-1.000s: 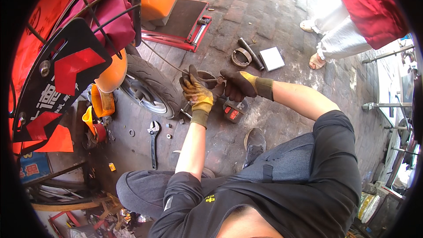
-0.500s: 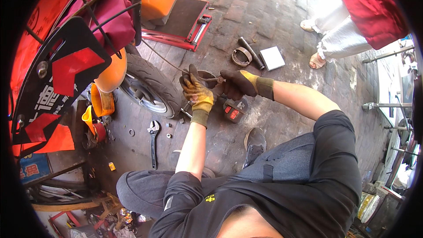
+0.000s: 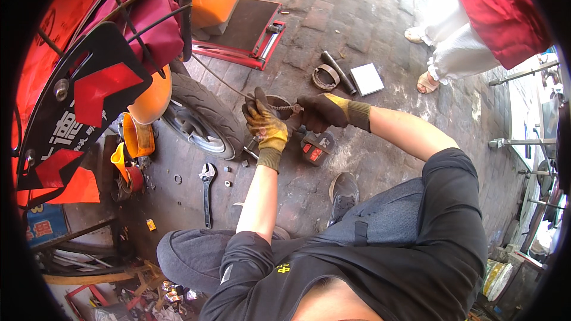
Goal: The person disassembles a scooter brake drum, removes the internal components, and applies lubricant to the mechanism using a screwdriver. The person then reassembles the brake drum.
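Observation:
My left hand (image 3: 266,122), in a yellow and dark work glove, grips a thin cable with a spring (image 3: 279,107) over a round metal part (image 3: 277,100) beside the scooter tyre (image 3: 217,122). My right hand (image 3: 324,110), gloved alike, is closed at the spring's right end on a small fitting (image 3: 296,109), largely hidden by its fingers. Beneath my hands lies a black and red battery tool (image 3: 316,150). An adjustable wrench (image 3: 207,193) with small loose nuts (image 3: 228,183) lies on the paving left of my left forearm.
A black pipe (image 3: 339,72), metal ring (image 3: 324,76) and white box (image 3: 367,78) lie ahead. A person in red and white (image 3: 464,47) stands at upper right. A red platform (image 3: 238,44) is at the back, an orange funnel (image 3: 121,160) at left, metal racks (image 3: 523,142) at right.
My right hand has shifted very slightly, tilting at the spring's end. My left hand and the items on the ground look the same.

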`<act>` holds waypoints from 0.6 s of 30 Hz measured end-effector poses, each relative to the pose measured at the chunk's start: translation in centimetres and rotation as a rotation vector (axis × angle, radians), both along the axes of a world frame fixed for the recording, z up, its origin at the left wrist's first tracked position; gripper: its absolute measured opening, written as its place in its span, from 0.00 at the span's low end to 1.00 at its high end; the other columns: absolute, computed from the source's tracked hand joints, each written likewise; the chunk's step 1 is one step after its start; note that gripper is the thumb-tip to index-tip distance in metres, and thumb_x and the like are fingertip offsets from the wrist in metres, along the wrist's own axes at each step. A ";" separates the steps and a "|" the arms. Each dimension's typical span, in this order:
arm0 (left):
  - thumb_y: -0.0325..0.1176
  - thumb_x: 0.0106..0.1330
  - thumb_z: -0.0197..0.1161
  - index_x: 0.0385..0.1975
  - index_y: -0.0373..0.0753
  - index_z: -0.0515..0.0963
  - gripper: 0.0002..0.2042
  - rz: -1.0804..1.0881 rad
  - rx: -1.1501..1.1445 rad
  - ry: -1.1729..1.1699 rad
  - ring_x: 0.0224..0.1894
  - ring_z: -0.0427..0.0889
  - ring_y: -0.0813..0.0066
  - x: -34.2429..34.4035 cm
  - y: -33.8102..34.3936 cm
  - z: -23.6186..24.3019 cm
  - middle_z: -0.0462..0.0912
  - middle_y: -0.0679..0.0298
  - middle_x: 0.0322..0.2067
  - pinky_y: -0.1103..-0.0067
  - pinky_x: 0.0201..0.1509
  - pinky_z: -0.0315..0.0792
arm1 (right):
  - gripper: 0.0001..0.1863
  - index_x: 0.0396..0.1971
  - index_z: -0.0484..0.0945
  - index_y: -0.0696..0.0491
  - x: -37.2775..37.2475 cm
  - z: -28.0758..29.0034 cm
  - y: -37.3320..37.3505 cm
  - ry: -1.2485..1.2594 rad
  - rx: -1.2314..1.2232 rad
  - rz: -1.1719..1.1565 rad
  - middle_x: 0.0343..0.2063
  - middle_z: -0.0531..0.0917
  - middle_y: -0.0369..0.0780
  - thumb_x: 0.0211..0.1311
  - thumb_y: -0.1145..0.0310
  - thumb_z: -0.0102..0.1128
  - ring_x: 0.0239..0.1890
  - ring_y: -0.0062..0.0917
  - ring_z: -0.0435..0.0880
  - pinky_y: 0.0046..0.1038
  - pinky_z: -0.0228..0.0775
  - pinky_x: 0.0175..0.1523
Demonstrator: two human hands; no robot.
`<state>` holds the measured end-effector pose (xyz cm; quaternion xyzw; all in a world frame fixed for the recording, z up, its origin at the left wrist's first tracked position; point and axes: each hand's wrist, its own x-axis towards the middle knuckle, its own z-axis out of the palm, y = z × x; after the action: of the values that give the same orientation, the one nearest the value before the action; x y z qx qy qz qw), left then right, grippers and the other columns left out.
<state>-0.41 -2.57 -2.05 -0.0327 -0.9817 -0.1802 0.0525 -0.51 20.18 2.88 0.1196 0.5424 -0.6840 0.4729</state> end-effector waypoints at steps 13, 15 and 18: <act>0.47 0.65 0.72 0.82 0.33 0.47 0.52 -0.017 0.003 0.061 0.81 0.55 0.36 -0.1 0.0 -0.1 0.54 0.42 0.80 0.51 0.86 0.52 | 0.35 0.47 0.86 0.51 -0.6 0.6 0.0 -0.215 -0.409 0.104 0.30 0.87 0.41 0.79 0.31 0.47 0.28 0.28 0.86 0.28 0.81 0.36; 0.47 0.66 0.72 0.82 0.33 0.47 0.51 -0.012 -0.011 0.037 0.82 0.55 0.36 -0.2 -0.2 0.0 0.54 0.42 0.80 0.51 0.86 0.52 | 0.33 0.47 0.86 0.50 0.8 1.0 -0.2 0.263 0.102 -0.078 0.31 0.87 0.41 0.79 0.32 0.49 0.29 0.28 0.86 0.27 0.81 0.37; 0.47 0.66 0.71 0.81 0.32 0.47 0.51 -0.002 -0.045 -0.009 0.82 0.54 0.36 -0.4 -0.4 -0.1 0.54 0.42 0.81 0.49 0.85 0.52 | 0.34 0.45 0.86 0.52 1.2 1.9 0.0 0.181 0.084 -0.243 0.31 0.88 0.41 0.79 0.33 0.51 0.29 0.28 0.86 0.28 0.81 0.37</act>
<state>-0.80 -3.00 -2.10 -0.0342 -0.9856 -0.1585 0.0472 0.74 20.23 4.75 0.1418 0.5924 -0.7210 0.3304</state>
